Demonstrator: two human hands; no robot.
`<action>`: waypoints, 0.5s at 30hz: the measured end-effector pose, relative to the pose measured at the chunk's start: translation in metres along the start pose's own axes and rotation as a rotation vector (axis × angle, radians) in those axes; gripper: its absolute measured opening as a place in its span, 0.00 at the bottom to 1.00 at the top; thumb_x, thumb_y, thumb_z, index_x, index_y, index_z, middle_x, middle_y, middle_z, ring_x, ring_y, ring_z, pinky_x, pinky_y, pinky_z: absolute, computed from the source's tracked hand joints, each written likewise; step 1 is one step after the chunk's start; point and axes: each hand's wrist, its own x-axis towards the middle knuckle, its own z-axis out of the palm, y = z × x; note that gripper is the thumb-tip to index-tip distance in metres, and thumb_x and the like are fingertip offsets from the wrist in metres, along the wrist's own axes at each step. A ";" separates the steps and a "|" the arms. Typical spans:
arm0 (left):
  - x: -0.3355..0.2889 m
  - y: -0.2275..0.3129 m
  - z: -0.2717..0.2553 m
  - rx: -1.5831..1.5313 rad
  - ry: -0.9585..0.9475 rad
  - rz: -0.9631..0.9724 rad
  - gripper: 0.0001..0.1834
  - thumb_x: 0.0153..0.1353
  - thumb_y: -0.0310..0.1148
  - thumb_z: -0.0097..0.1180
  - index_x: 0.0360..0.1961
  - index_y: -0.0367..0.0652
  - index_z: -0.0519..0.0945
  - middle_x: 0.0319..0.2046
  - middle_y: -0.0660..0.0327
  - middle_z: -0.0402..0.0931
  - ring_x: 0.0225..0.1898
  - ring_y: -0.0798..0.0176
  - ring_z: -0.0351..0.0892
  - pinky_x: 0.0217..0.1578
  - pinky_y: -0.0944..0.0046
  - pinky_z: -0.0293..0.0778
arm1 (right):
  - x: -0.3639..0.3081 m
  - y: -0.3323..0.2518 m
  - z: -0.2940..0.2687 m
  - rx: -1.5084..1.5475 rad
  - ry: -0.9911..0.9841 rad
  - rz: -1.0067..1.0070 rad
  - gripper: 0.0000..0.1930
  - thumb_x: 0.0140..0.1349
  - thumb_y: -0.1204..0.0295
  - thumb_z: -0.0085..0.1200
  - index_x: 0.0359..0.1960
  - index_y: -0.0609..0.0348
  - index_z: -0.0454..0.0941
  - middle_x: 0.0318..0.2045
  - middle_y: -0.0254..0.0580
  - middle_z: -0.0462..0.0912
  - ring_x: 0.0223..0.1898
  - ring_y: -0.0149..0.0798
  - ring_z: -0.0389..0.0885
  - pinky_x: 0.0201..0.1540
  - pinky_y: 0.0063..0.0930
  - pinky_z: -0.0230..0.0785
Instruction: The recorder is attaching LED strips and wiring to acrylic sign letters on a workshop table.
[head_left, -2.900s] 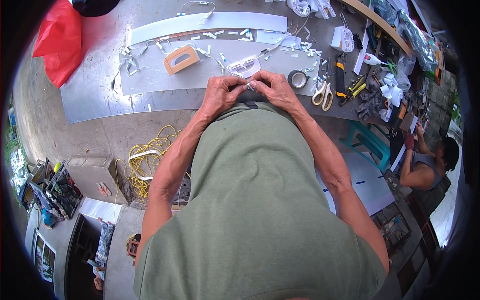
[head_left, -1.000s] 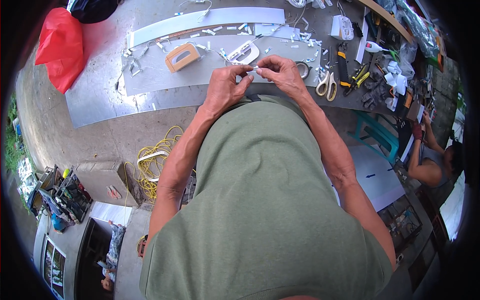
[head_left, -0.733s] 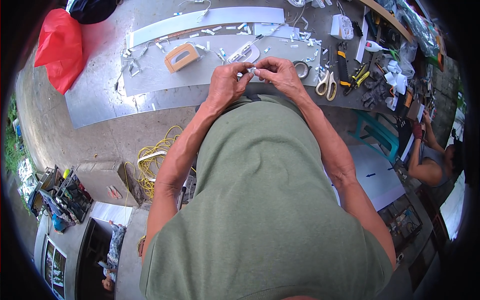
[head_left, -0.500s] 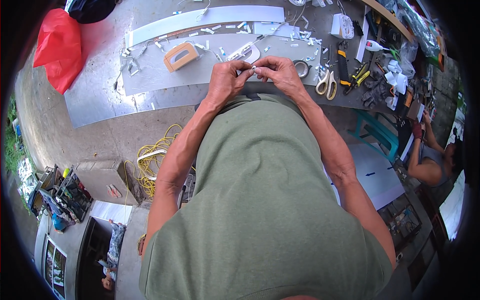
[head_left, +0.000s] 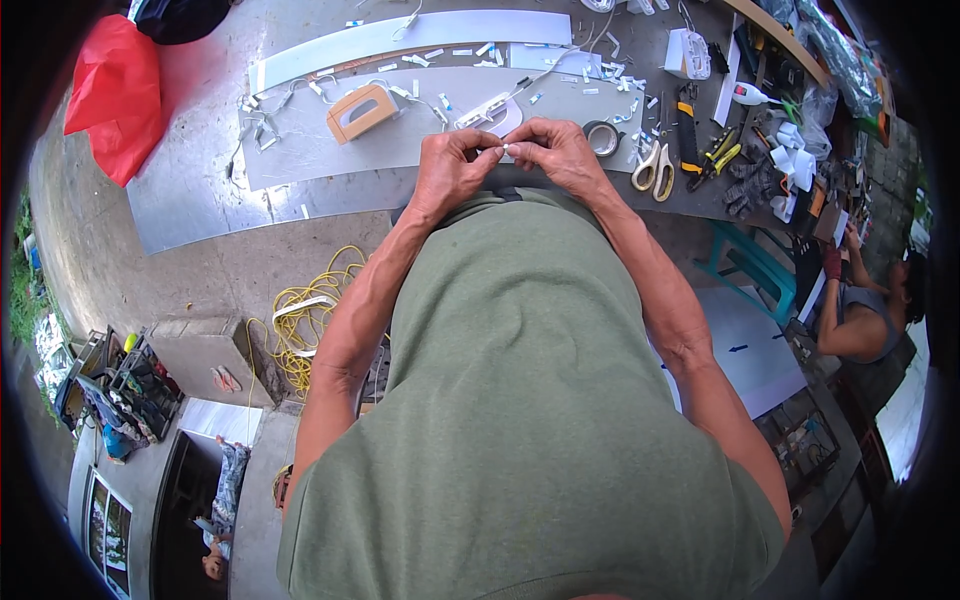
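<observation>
Concrete floor [head_left: 235, 268] is spreading below a long grey desk [head_left: 205, 190], whose top is carrying a curved white strip [head_left: 415, 45], a wood-toned casing [head_left: 350, 128] and scattered small white bits [head_left: 484, 48]. From my distant seat I am seeing the left grip [head_left: 455, 175] and the right grip [head_left: 562, 160] meeting over the desk's near edge, just in front of a white hollow casing [head_left: 514, 117]. Both are pinching, thumb brought against forefinger, and between their tips they are holding a small white piece [head_left: 505, 150], so covered by the fingers that I am not making out its exact kind. A black tape roll [head_left: 616, 132] is lying just beside the right grip, with white-handled scissors [head_left: 651, 158] farther right. I am judging the piece to be very light, perhaps a little bendy, and easily dropped if the pinch is slackening; its outer ends are looking like the surest places for holding, using fingertips only and mild pressure in case it is fragile. Compared with a second ago, the left thumb is no longer standing apart from its forefinger, the two sets of fingertips are sitting closer together, and less of the piece is showing; tape roll, scissors and casings are lying as they were.
</observation>
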 end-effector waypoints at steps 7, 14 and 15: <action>-0.003 -0.008 -0.003 -0.092 -0.027 -0.108 0.10 0.61 0.30 0.67 0.40 0.35 0.88 0.24 0.64 0.84 0.26 0.77 0.76 0.28 0.71 0.73 | 0.001 -0.002 0.004 -0.004 -0.017 0.021 0.07 0.66 0.74 0.59 0.40 0.64 0.86 0.25 0.36 0.84 0.26 0.26 0.81 0.31 0.22 0.76; -0.001 -0.001 -0.004 -0.067 0.011 -0.177 0.11 0.58 0.32 0.68 0.38 0.34 0.88 0.25 0.63 0.85 0.27 0.76 0.77 0.30 0.71 0.74 | -0.005 -0.009 0.008 -0.185 0.063 -0.099 0.09 0.66 0.73 0.58 0.41 0.66 0.86 0.27 0.41 0.88 0.29 0.28 0.86 0.34 0.24 0.78; -0.001 0.000 -0.004 -0.057 0.014 -0.175 0.12 0.58 0.32 0.68 0.37 0.34 0.88 0.25 0.63 0.85 0.27 0.75 0.78 0.30 0.71 0.75 | -0.006 -0.009 0.009 -0.185 0.063 -0.098 0.09 0.66 0.73 0.58 0.41 0.66 0.86 0.27 0.41 0.88 0.29 0.28 0.86 0.34 0.24 0.78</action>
